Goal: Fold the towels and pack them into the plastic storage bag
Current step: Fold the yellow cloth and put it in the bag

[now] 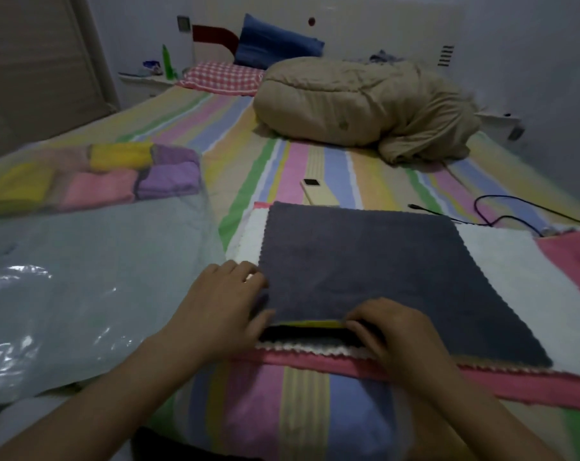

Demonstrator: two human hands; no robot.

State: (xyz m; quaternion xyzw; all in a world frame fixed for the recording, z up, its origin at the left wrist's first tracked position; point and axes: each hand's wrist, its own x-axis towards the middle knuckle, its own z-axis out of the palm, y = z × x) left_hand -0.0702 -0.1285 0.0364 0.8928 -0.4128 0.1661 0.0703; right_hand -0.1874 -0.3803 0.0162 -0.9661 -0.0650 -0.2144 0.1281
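A dark grey towel (365, 257) lies flat on top of a stack of spread towels on the bed, with a white towel (501, 257) and a pink towel (574, 257) showing beneath it. My left hand (222, 301) pinches the grey towel's near left corner. My right hand (395, 331) grips its near edge, lifted a little so a yellow layer shows under it. The clear plastic storage bag (82, 277) lies to the left, with several folded yellow, pink and purple towels (122, 174) inside its far end.
A beige remote control (318, 192) lies just beyond the towels. A black cable (501, 211) trails at the right. A bundled tan duvet (365, 108), a checked pillow (222, 76) and a blue pillow (275, 41) sit at the bed's far end.
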